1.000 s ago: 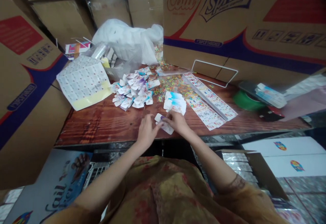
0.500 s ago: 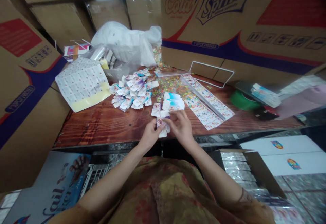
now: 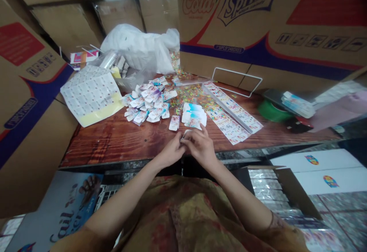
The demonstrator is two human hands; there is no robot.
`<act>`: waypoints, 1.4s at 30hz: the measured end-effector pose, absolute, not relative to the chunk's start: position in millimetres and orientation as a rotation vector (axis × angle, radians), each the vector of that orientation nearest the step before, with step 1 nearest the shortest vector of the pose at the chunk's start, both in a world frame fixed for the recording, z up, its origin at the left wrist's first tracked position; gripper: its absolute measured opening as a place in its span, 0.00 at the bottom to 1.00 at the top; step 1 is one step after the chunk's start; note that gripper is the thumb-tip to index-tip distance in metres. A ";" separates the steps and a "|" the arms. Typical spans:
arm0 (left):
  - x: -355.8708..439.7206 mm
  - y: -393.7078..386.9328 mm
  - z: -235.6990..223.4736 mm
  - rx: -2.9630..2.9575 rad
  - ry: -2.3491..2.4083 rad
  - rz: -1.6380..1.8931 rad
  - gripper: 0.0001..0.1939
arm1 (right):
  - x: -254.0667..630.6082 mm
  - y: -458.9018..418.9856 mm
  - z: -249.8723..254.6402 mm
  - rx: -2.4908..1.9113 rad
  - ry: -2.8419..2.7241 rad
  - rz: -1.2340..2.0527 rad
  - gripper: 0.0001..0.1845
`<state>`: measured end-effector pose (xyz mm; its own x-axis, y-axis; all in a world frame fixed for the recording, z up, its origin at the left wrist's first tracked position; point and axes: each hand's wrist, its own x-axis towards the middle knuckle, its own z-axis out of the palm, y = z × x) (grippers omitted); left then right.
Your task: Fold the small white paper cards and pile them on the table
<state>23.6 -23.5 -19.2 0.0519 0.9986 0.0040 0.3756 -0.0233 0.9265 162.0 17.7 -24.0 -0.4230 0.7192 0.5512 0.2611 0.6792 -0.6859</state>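
Observation:
My left hand (image 3: 172, 151) and my right hand (image 3: 200, 144) meet at the table's front edge, fingers closed around a small printed carton (image 3: 185, 133). Only a pale bit of that carton shows between the fingers. Just beyond my right hand lies a fanned stack of flat white-and-blue cartons (image 3: 194, 115). One small carton (image 3: 174, 123) rests alone, left of the stack. Farther left is a heap of small folded cartons (image 3: 151, 101) in white, blue and purple.
Sticker sheets (image 3: 229, 124) lie right of the stack, with tiny colourful pieces (image 3: 190, 95) scattered behind. A white wire frame (image 3: 237, 72) leans on a big cardboard box (image 3: 218, 59). A green tape roll (image 3: 272, 111) stands at right. An open box of wrapped packs (image 3: 265, 183) sits below.
Both hands have drawn closer together and turned, so the carton between them, earlier seen face-on with its flap, is now mostly covered by fingers. The view has shifted slightly.

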 end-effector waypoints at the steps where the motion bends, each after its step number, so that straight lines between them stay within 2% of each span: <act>1: 22.7 -22.6 -17.0 1.483 1.341 0.919 0.05 | 163.0 16.1 -24.9 -0.745 -2.013 0.648 0.08; 5: 21.9 -20.7 -17.0 1.288 1.237 0.682 0.02 | 167.1 12.5 -27.3 -0.713 -2.098 0.672 0.07; 9: 24.3 -22.2 -27.0 1.446 1.435 0.865 0.07 | 174.0 11.1 -23.2 -0.670 -2.165 0.798 0.06; 12: 26.6 -25.1 -27.7 1.395 1.432 0.958 0.13 | 180.0 10.7 -17.5 -0.756 -1.923 0.948 0.05; 14: 28.5 -27.4 -23.5 1.288 1.349 0.990 0.15 | 182.6 11.9 -14.5 -0.816 -1.696 1.144 0.10; 16: 30.5 -29.2 -18.0 1.237 1.263 0.991 0.18 | 183.0 14.3 -13.2 -0.799 -1.532 1.473 0.17; 19: 32.3 -30.3 -12.8 1.257 1.234 0.942 0.19 | 180.5 17.8 -14.8 -0.742 -1.327 1.927 0.18; 21: 32.5 -30.8 -12.6 1.308 1.291 0.934 0.20 | 178.2 18.7 -17.5 -0.773 -1.221 2.024 0.17; 26: 32.8 -34.7 -18.1 1.314 1.441 1.161 0.25 | 173.1 17.8 -26.1 -0.867 -1.104 1.983 0.16; 31: 32.0 -37.0 -19.4 1.303 1.438 1.328 0.11 | 169.8 13.9 -30.9 -0.901 -1.136 1.787 0.14; 34: 31.2 -36.8 -16.9 1.408 1.488 1.320 0.10 | 171.6 8.2 -27.8 -0.876 -1.355 1.472 0.09; 37: 32.2 -37.4 -15.2 1.450 1.557 1.310 0.11 | 175.0 2.5 -21.2 -0.769 -1.570 1.207 0.09; 42: 34.5 -39.1 -19.8 1.506 1.720 1.318 0.10 | 175.7 -0.1 -17.2 -0.761 -1.581 1.223 0.08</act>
